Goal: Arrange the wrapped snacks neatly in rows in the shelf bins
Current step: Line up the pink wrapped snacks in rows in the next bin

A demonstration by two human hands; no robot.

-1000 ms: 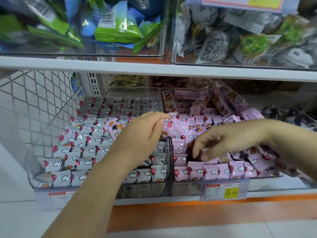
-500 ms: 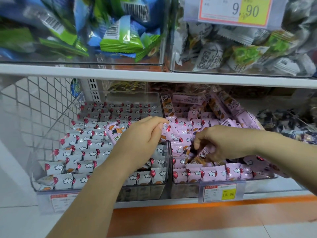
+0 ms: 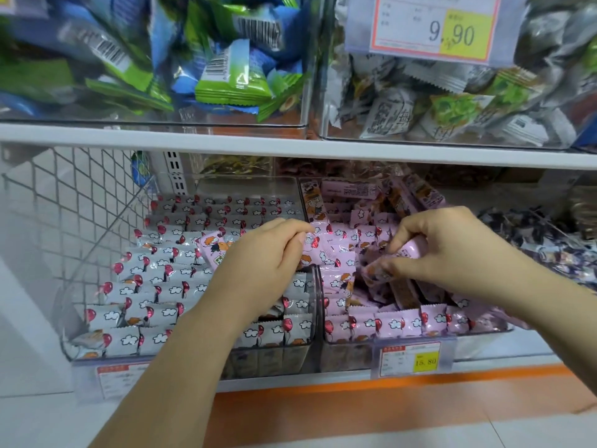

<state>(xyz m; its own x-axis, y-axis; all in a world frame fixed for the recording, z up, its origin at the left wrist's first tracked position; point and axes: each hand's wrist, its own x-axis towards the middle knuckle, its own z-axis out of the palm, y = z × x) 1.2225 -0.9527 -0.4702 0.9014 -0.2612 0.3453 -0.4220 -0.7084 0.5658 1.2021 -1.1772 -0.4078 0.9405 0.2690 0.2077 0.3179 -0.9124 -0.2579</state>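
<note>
Two clear bins stand side by side on the lower shelf. The left bin [image 3: 315, 321] holds grey wrapped snacks [image 3: 161, 276] in neat rows. The right bin [image 3: 484, 342] holds pink wrapped snacks [image 3: 387, 323], a tidy row at the front and a loose heap behind. My left hand [image 3: 261, 263] hovers over the divide between the bins and grips a bunch of pink snacks [image 3: 326, 250]. My right hand [image 3: 449, 253] is over the pink heap and pinches two pink snacks [image 3: 391, 261] in its fingertips.
A wire mesh panel [image 3: 71, 215] closes the shelf's left end. The upper shelf [image 3: 290, 147] carries bins of green and blue packets [image 3: 232, 82] and grey packets [image 3: 394, 114], with a 9.90 price tag [image 3: 433, 27]. A 15.80 tag [image 3: 412, 358] hangs on the pink bin. Dark-wrapped snacks [image 3: 549, 240] lie at right.
My right hand has lifted from the front row of the pink bin and now pinches pink snacks above the heap. My left hand has kept its bunch and barely moved.
</note>
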